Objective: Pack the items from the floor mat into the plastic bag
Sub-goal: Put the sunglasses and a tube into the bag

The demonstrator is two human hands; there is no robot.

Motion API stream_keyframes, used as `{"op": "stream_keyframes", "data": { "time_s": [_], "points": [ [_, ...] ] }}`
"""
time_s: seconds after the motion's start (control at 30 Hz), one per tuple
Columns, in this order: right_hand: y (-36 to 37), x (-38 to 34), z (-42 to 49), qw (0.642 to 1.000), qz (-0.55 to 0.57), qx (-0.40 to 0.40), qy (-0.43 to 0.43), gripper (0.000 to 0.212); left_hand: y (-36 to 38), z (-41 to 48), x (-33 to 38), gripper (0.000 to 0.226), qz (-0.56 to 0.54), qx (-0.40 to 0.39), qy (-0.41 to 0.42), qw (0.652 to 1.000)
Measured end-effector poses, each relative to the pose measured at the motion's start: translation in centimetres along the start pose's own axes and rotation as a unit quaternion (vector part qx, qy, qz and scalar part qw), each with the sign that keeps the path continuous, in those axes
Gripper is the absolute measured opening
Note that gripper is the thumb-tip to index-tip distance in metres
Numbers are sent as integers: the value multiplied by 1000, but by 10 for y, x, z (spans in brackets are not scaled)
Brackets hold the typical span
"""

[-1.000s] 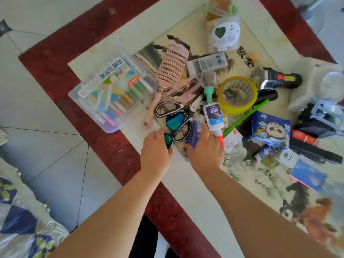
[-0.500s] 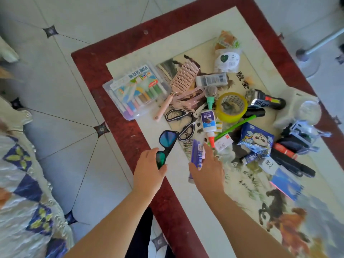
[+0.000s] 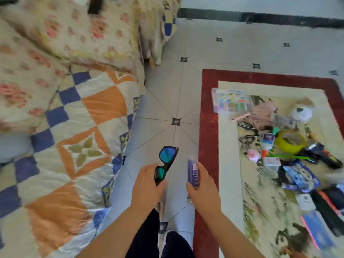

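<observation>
Gripping black sunglasses (image 3: 167,161) at the nearer lens, the left hand (image 3: 147,185) has fingers and thumb curled round the frame. The far blue-green lens sticks out above the tiled floor (image 3: 167,101). Just beside it, the right hand (image 3: 203,189) holds a slim purple packet (image 3: 193,171) upright, pinched between thumb and curled fingers. The packet's print is too blurred to read and its lower end is hidden behind the hand. This hand is over the red border of the floor mat (image 3: 208,108).

The other items lie heaped further right on the mat: a clear marker case (image 3: 230,100), pink hairbrush (image 3: 260,110), scissors (image 3: 246,132), glue bottle (image 3: 268,140) and yellow tape roll (image 3: 290,143). Blur smears the pile, and the picture's right edge cuts off its outermost things. A patchwork quilt (image 3: 74,127) fills the left side.
</observation>
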State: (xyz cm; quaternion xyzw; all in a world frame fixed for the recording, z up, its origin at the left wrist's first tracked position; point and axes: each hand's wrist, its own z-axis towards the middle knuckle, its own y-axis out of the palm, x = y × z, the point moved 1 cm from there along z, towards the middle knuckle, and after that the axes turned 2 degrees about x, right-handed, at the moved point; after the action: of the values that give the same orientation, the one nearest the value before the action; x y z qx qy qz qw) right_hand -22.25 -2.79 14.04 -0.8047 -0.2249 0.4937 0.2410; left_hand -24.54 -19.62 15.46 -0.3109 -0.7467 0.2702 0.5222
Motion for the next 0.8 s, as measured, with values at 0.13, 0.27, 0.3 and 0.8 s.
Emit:
{"op": "stream_keyframes", "data": {
  "time_s": [0.13, 0.27, 0.3, 0.8],
  "points": [
    [60, -58, -39, 988, -70, -115, -70, 71, -65, -59, -80, 52, -37, 81, -110, 990],
    [129, -115, -76, 953, -131, -215, -167, 69, -115, -122, -163, 37, -93, 168, -224, 955],
    [147, -128, -86, 942, -148, -234, -189, 68, -124, -138, -183, 34, -111, 191, -248, 943],
    [456, -213, -328, 714, -331, -464, -406, 68, -194, -399, -437, 53, -288, 362, -531, 710]
  ]
}}
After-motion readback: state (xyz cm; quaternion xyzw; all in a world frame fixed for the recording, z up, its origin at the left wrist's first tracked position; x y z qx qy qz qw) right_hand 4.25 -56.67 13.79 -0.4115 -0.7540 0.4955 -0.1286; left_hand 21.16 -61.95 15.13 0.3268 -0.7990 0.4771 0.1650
